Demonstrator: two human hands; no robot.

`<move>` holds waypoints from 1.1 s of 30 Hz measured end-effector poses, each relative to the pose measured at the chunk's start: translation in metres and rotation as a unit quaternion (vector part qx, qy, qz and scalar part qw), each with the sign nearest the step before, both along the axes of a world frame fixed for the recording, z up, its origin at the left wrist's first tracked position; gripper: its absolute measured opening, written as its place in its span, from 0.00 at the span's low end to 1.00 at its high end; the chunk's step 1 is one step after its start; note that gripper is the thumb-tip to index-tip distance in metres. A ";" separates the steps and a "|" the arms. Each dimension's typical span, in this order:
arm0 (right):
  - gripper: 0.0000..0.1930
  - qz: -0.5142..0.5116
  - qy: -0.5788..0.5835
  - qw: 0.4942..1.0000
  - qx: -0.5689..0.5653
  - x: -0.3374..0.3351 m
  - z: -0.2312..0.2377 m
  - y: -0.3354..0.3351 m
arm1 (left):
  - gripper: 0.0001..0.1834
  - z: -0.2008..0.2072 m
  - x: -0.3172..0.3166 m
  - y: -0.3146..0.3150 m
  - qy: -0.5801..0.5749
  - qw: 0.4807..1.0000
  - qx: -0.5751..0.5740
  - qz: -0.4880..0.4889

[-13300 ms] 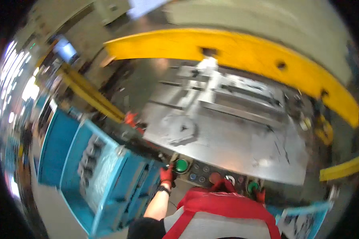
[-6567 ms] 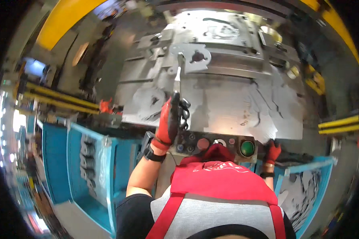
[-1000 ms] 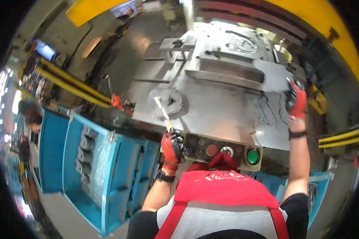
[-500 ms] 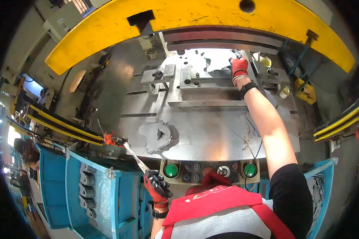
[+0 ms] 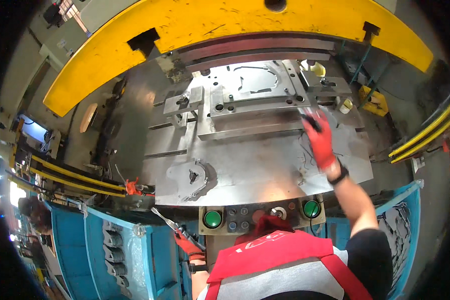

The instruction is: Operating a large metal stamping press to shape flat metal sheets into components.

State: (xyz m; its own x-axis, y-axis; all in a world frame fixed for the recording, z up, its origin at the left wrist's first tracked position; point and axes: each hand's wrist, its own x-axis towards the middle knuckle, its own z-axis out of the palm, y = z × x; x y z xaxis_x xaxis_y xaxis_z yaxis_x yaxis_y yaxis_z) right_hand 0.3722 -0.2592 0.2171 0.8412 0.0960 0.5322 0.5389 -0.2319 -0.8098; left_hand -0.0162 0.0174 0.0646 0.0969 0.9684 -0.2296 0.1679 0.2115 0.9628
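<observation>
My left hand [image 5: 188, 245], in a red glove, is closed round the dark handle of a long metal hand tool [image 5: 170, 221]. The tool points up and left, beside the control panel; its exact kind is unclear. My right hand [image 5: 319, 137], also red-gloved, hovers over the press bed near the die's front right corner. Motion smears its dark fingertips, so I cannot tell whether they hold anything. A flat cut metal plate [image 5: 257, 80] lies on the steel die [image 5: 265, 121], apart from both hands. On the bed's front left rests a grey lobed metal part [image 5: 186, 180] with a central hole.
The yellow press beam [image 5: 225, 30] spans the far side. A control panel [image 5: 244, 219] with green buttons stands at the bed's front edge. Blue bins [image 5: 147, 255] hold stacked metal parts at the left, with another bin [image 5: 412, 220] at the right. Yellow bars flank both sides.
My right hand has drawn back from the plate on the die toward me. My left hand has lowered with the tool, whose tip has left the bed's front edge. The view has shifted slightly.
</observation>
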 end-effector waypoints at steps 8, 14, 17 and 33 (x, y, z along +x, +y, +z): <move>0.17 -0.261 0.335 0.904 -0.046 -0.162 -0.192 -0.191 | 0.25 -0.065 0.016 -0.017 -0.026 0.963 -0.253 -0.083; 0.26 -0.061 0.446 0.886 0.108 -0.184 -0.242 -0.169 | 0.40 -0.095 0.026 -0.017 0.119 0.977 -0.123 -0.129; 0.30 -0.078 0.440 0.889 0.100 -0.180 -0.266 -0.176 | 0.42 -0.051 0.048 -0.029 0.164 0.970 -0.144 -0.103; 0.26 -0.098 0.465 0.871 0.126 -0.185 -0.223 -0.156 | 0.47 -0.096 0.029 -0.018 0.168 0.974 -0.128 -0.084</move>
State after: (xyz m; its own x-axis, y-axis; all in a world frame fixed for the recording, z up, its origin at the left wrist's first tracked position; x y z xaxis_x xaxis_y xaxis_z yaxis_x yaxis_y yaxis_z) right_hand 0.1874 -0.4156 -0.0063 0.9067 -0.1182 -0.4049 -0.4075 0.0024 -0.9132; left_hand 0.0130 -0.0005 -0.0319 0.1273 0.8523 -0.5074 0.5174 0.3794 0.7671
